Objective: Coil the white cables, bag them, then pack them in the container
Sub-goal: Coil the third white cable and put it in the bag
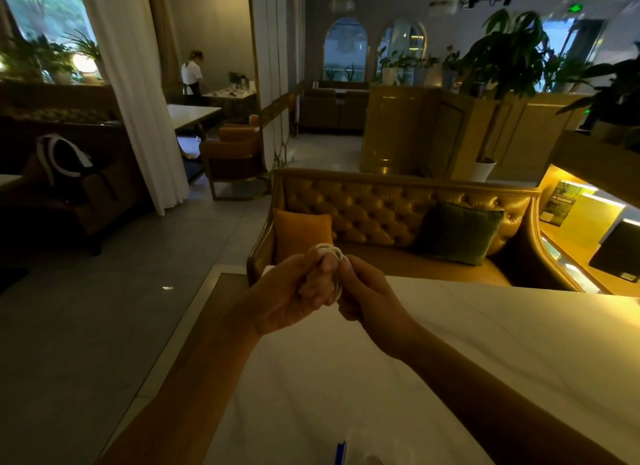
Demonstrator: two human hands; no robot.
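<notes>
A small coil of white cable (pixel 331 250) is held up above the far edge of the white table (pixel 485 343). My left hand (pixel 291 294) grips the coil, with its fingers curled round the loops. My right hand (pixel 363 293) pinches the coil from the right side. Most of the coil is hidden between the two hands; only its top arc and a bit of its lower edge show. No bag or container is plainly visible.
A small blue-edged item (pixel 341 452) lies at the table's near edge, partly cut off. Beyond the table stands a tufted golden sofa (pixel 381 211) with an orange cushion (pixel 301 234) and a green cushion (pixel 457 232). Grey floor lies to the left.
</notes>
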